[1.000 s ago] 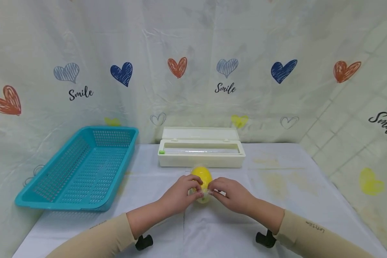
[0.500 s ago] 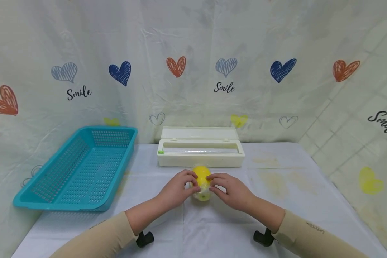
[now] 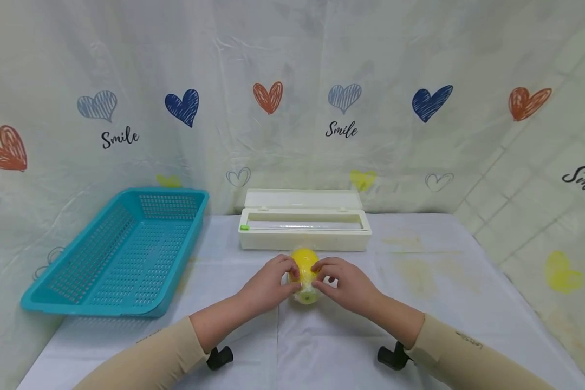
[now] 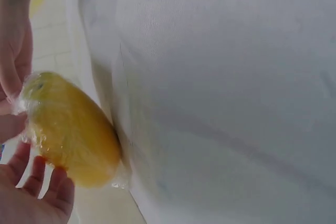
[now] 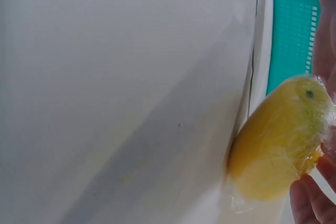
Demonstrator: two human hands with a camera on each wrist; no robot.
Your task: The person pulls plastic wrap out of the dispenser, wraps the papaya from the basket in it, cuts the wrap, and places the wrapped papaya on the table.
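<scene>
A yellow mango with a greenish stem end lies on the white-covered table in front of me. Clear cling film covers it, crinkled and bunched toward the near side. My left hand is at its left, thumb and curled fingertips pinching the film against the fruit. From the opposite side my right hand does the same, with thumb and forefinger at the film. In the left wrist view the wrapped mango shows loose film at its lower end. The right wrist view shows a dark stem spot on the mango.
Behind the mango stands a white cling film dispenser, lid raised, with a roll inside and a green slider at its left. A turquoise plastic basket sits at the left. A curtain printed with hearts hangs behind the table.
The hands first pinched film together at the near end of the mango. They have since moved slightly apart to its two sides, laying the film down against it.
</scene>
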